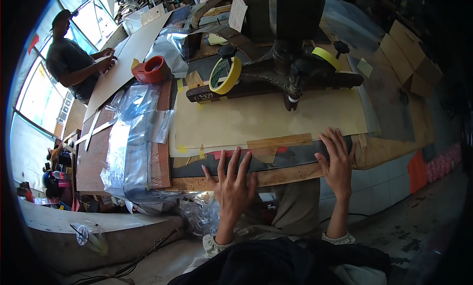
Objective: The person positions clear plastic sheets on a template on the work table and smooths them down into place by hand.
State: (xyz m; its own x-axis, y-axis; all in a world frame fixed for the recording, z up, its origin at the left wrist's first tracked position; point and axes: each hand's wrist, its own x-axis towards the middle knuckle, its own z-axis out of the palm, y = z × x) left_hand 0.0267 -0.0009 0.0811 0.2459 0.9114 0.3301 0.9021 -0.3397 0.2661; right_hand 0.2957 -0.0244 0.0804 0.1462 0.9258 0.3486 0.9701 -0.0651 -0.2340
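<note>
My left hand (233, 181) lies flat with fingers spread at the front edge of the work surface, its fingertips at the lower edge of a tan paper sheet (221, 124). To the right, my right hand (337, 164) rests with fingers stretched onto the same sheet near its front right corner. Nothing shows in either hand. Brown tape (280, 140) and bits of red and yellow tape run along the sheet's front edge. Above the sheet stands a dark metal machine head with a crossbar (315, 83), on which two yellow tape rolls (225, 75) hang.
A red tape dispenser (151, 69) and clear plastic sheets (132, 132) are on the left. A co-worker (74, 58) stands at a long pale board (129, 55). An open cardboard box (410, 58) sits at right. Cables (143, 253) lie lower left.
</note>
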